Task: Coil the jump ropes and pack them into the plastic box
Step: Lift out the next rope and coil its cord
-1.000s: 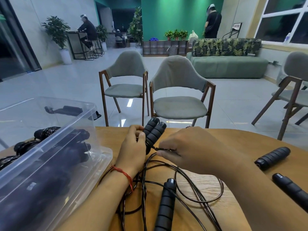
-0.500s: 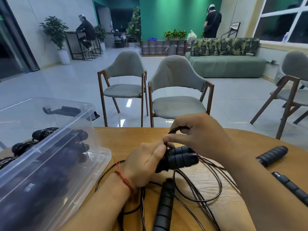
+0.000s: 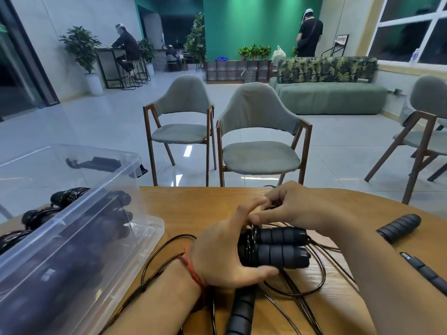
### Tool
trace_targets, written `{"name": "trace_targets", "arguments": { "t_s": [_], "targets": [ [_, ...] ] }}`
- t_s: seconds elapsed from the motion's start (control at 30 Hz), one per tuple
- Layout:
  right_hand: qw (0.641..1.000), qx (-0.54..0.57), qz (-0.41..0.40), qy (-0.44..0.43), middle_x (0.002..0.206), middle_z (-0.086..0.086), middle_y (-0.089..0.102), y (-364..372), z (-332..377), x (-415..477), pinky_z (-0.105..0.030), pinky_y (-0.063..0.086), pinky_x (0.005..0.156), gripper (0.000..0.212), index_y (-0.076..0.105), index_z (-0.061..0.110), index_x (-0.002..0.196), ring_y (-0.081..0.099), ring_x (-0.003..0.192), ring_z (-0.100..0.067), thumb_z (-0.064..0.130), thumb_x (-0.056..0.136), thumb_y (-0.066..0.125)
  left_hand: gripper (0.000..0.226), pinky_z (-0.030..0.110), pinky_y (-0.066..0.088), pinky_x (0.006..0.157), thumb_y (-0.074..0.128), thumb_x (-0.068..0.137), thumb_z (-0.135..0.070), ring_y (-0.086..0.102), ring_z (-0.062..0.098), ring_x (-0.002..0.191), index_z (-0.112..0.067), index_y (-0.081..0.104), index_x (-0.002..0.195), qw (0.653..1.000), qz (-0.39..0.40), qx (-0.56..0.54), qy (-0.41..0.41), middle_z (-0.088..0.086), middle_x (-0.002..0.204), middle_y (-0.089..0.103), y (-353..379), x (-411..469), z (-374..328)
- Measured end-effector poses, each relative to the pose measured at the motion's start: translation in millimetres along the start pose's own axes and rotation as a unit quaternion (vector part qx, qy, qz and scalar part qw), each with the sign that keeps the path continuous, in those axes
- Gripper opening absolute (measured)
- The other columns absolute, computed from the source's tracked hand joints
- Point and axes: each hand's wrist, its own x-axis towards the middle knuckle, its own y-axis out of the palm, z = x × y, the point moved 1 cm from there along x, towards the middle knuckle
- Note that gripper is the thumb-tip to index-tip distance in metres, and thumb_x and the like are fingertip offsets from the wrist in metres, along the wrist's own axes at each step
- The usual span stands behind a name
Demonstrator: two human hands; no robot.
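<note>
I wear a thin red thread bracelet (image 3: 191, 272) on my left wrist, with a short frayed end sticking out from it. My left hand (image 3: 217, 257) and right hand (image 3: 297, 209) are bare, and so are both forearms (image 3: 150, 305) down to the bottom edge of view.

Dim, cool indoor light, glare streaks on the glossy floor (image 3: 187, 151), wide-angle bending at the edges.
</note>
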Motion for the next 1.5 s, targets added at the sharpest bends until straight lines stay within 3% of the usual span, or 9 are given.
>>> {"name": "trace_targets", "arguments": {
  "t_s": [0.27,0.33,0.4,0.47,0.53,0.67,1.0,1.2,1.5],
  "targets": [
    [0.993,0.116,0.008,0.032,0.089,-0.014,0.073,8.4,-14.3,8.8,-0.049,0.060,0.090,0.041,0.076,0.011,0.083,0.071,0.084,-0.025,0.050,0.085,0.086,0.101,0.023,0.062,0.074,0.095,0.077,-0.039,0.070,0.008,0.096,-0.030,0.029,0.153,0.996,-0.088,0.017,0.028,-0.012,0.128,0.059,3.2,-0.2,7.2],
    [0.961,0.245,0.117,0.048,0.086,-0.010,0.073,23.3,-11.5,17.1,-0.050,0.059,0.102,0.054,0.078,0.012,0.087,0.071,0.083,-0.024,0.062,0.073,0.090,0.096,0.032,0.064,0.072,0.093,0.079,-0.041,0.072,0.014,0.095,-0.032,0.032,0.152,0.990,-0.138,0.001,0.009,-0.008,0.130,0.060,4.9,-2.5,11.7],
    [0.907,0.332,0.261,0.003,0.088,-0.012,0.070,47.6,-2.5,22.7,-0.042,0.055,0.109,0.034,0.071,0.008,0.085,0.069,0.087,-0.021,0.040,0.093,0.081,0.094,0.036,0.065,0.070,0.089,0.080,-0.043,0.073,0.018,0.097,-0.029,0.034,0.154,0.980,-0.196,-0.035,-0.019,-0.008,0.132,0.058,3.8,-3.0,13.6],
    [0.980,0.187,0.060,-0.013,0.098,-0.011,0.075,47.8,-15.1,27.0,-0.063,0.053,0.104,0.011,0.074,0.018,0.094,0.071,0.098,-0.026,0.022,0.103,0.067,0.090,0.035,0.065,0.070,0.084,0.083,-0.046,0.074,0.018,0.097,-0.027,0.035,0.156,0.964,-0.252,-0.070,-0.053,-0.010,0.132,0.058,1.5,-2.8,13.0],
    [0.988,0.117,-0.090,-0.047,0.101,-0.003,0.078,52.5,-23.5,24.8,-0.057,0.057,0.098,0.015,0.077,0.034,0.112,0.073,0.100,-0.022,0.036,0.104,0.065,0.075,0.035,0.064,0.072,0.075,0.088,-0.052,0.074,0.019,0.097,-0.029,0.043,0.152,0.944,-0.296,-0.103,-0.099,-0.012,0.123,0.063,-1.2,-3.7,14.8],
    [0.990,-0.097,-0.079,-0.059,0.106,0.017,0.075,69.3,-10.2,20.8,-0.029,0.054,0.086,0.027,0.063,0.046,0.135,0.066,0.095,-0.001,0.042,0.109,0.057,0.046,0.040,0.054,0.066,0.064,0.093,-0.062,0.070,0.023,0.080,-0.032,0.065,0.128,0.899,-0.360,-0.175,-0.178,0.004,0.095,0.070,-8.5,-3.7,28.1],
    [0.937,-0.311,-0.129,-0.092,0.078,0.014,0.064,39.4,14.4,7.5,-0.022,0.037,0.061,0.024,0.066,0.039,0.109,0.058,0.072,-0.003,0.054,0.109,0.047,0.044,0.034,0.053,0.054,0.056,0.102,-0.061,0.067,0.026,0.076,-0.022,0.062,0.119,0.838,-0.437,-0.237,-0.227,0.009,0.096,0.070,-24.2,-2.3,42.1],
    [0.900,-0.364,-0.174,-0.162,0.072,0.016,0.056,42.9,35.5,0.1,-0.018,0.030,0.056,0.031,0.068,0.037,0.100,0.051,0.063,-0.001,0.056,0.109,0.044,0.038,0.013,0.048,0.067,0.063,0.094,-0.060,0.065,0.006,0.086,-0.036,0.053,0.122,0.888,-0.360,-0.069,-0.279,-0.005,0.099,0.066,-18.6,1.8,46.2],
    [0.899,-0.345,-0.188,-0.193,0.079,0.016,0.061,34.8,41.3,-4.4,-0.017,0.024,0.057,0.041,0.069,0.036,0.099,0.055,0.068,-0.006,0.061,0.107,0.037,0.068,0.036,0.056,0.090,0.024,0.097,-0.083,0.058,0.002,0.119,-0.050,0.026,0.157,0.944,-0.225,0.058,-0.236,-0.017,0.143,0.051,-14.4,-2.0,37.0]
  ]
}}
